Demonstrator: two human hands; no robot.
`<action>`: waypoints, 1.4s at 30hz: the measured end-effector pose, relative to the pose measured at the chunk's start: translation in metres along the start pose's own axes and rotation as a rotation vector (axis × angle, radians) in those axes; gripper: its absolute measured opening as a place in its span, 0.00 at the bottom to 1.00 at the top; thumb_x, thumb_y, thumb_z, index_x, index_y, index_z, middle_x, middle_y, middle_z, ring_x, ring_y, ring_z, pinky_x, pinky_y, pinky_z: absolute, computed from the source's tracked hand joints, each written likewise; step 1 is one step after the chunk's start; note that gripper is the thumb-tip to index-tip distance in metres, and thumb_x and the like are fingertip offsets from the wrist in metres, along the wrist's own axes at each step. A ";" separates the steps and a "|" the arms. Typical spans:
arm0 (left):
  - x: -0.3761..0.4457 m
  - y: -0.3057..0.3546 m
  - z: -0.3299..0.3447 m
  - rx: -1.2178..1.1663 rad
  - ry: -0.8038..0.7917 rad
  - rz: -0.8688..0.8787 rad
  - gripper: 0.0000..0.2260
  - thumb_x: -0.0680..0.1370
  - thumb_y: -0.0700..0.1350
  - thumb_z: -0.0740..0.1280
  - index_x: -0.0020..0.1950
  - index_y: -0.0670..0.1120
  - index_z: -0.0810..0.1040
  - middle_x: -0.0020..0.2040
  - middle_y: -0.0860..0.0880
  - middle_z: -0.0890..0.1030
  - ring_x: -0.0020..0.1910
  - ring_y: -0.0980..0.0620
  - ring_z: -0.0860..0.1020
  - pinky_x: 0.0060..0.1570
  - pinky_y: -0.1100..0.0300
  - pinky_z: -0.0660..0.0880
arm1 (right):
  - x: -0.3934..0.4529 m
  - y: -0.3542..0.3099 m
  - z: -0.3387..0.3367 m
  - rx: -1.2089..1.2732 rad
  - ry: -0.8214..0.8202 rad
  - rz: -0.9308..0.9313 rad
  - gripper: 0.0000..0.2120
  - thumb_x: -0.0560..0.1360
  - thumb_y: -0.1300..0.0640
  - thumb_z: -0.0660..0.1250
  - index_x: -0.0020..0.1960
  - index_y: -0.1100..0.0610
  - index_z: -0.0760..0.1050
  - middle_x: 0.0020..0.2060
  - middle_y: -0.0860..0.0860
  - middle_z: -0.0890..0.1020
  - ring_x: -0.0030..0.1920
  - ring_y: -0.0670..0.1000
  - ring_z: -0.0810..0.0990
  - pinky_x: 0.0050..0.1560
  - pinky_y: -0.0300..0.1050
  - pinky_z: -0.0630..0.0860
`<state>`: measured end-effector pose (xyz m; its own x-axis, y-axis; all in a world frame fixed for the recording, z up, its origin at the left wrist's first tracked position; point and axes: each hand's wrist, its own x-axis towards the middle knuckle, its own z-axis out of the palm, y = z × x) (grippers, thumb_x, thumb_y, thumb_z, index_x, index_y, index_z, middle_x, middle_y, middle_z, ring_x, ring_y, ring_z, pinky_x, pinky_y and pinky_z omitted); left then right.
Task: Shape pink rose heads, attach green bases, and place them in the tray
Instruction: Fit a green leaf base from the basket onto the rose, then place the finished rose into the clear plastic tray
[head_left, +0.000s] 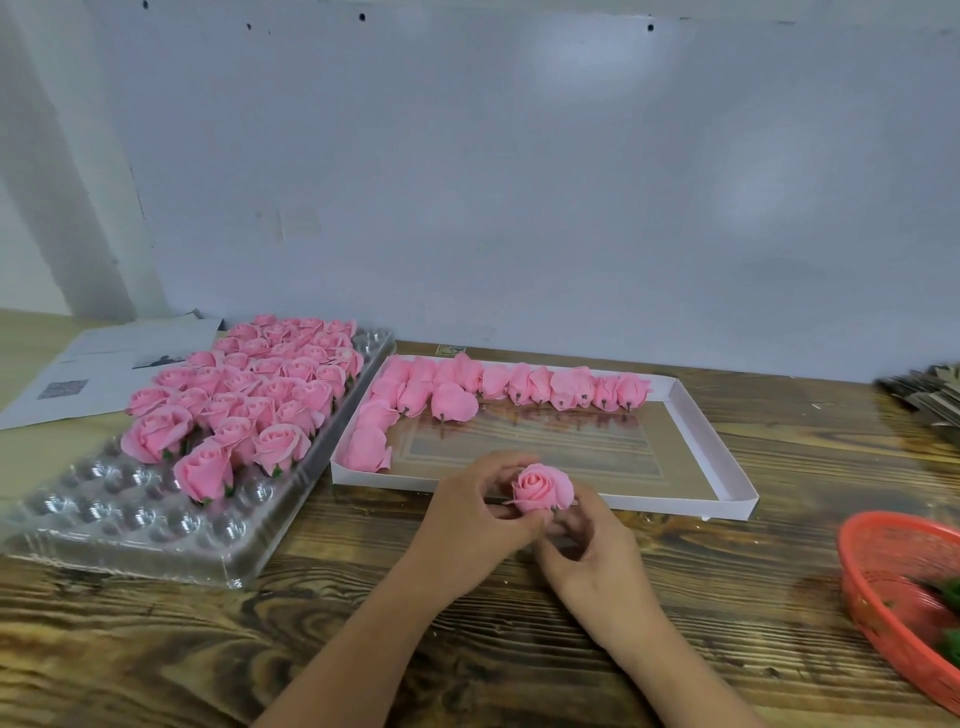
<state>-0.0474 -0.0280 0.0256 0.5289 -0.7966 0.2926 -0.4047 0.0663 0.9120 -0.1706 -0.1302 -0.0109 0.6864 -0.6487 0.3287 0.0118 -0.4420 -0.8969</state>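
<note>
At lower centre of the frame, the left hand (470, 512) and right hand (592, 545) are both pinching one pink rose head (543, 488) above the desk (363, 623), fingers curled around it. Petals are probably bruising easily, so light, even fingertip pressure is suiting this shaping best.

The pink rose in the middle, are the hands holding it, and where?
Yes. Both hands hold one pink rose head. The left hand and the right hand pinch it with their fingers around its lower sides and underside, bloom facing up.
</note>
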 end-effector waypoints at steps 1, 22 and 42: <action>0.000 0.003 -0.004 0.001 0.008 0.005 0.23 0.71 0.38 0.78 0.56 0.63 0.79 0.53 0.66 0.83 0.54 0.65 0.82 0.49 0.71 0.78 | 0.000 0.000 0.001 0.008 -0.009 0.011 0.23 0.74 0.67 0.71 0.60 0.44 0.75 0.46 0.43 0.86 0.48 0.44 0.85 0.49 0.34 0.79; -0.036 -0.024 -0.286 0.377 0.633 -0.295 0.23 0.71 0.42 0.80 0.47 0.72 0.79 0.53 0.45 0.83 0.48 0.42 0.83 0.55 0.41 0.80 | -0.002 -0.002 -0.003 -0.079 -0.025 0.013 0.28 0.78 0.68 0.64 0.65 0.38 0.66 0.50 0.35 0.81 0.51 0.44 0.80 0.53 0.31 0.73; -0.015 -0.048 -0.270 0.721 0.443 -0.362 0.21 0.71 0.37 0.79 0.63 0.46 0.82 0.56 0.41 0.84 0.51 0.43 0.80 0.56 0.47 0.75 | -0.001 -0.001 -0.003 -0.101 -0.034 0.026 0.30 0.77 0.68 0.65 0.64 0.35 0.66 0.49 0.38 0.81 0.51 0.44 0.80 0.51 0.33 0.75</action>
<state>0.1662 0.1428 0.0551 0.8911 -0.3830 0.2433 -0.4473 -0.6511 0.6132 -0.1740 -0.1308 -0.0093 0.7098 -0.6402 0.2938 -0.0783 -0.4862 -0.8703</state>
